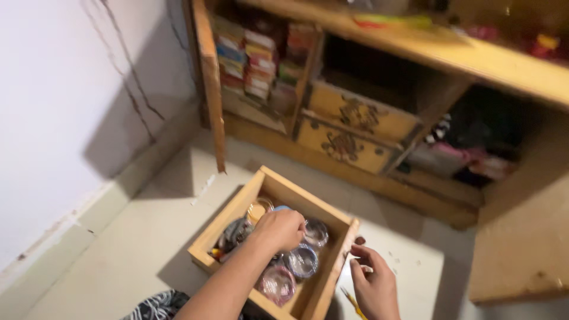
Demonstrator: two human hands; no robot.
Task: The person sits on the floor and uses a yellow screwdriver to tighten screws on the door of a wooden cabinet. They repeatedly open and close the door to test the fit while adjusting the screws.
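A wooden drawer [332, 269] stands on the pale floor and holds several round clear-lidded containers [301, 261]. My left hand [281, 228] reaches down into the drawer with its fingers curled over the containers; whatever may be under the fingers is hidden. My right hand [373, 284] hovers just outside the drawer's right wall, its fingers apart and loosely bent, holding nothing that I can see. A thin yellow stick-like thing [352, 302] lies just below that hand.
A wooden cabinet [415, 56] stands ahead with its door [210, 83] swung open. It holds stacked colourful packets [255, 56], two carved drawers [355, 127] and bundled cloth [468, 148]. A cracked white wall [71, 106] runs along the left. Patterned fabric [157, 305] lies at the bottom.
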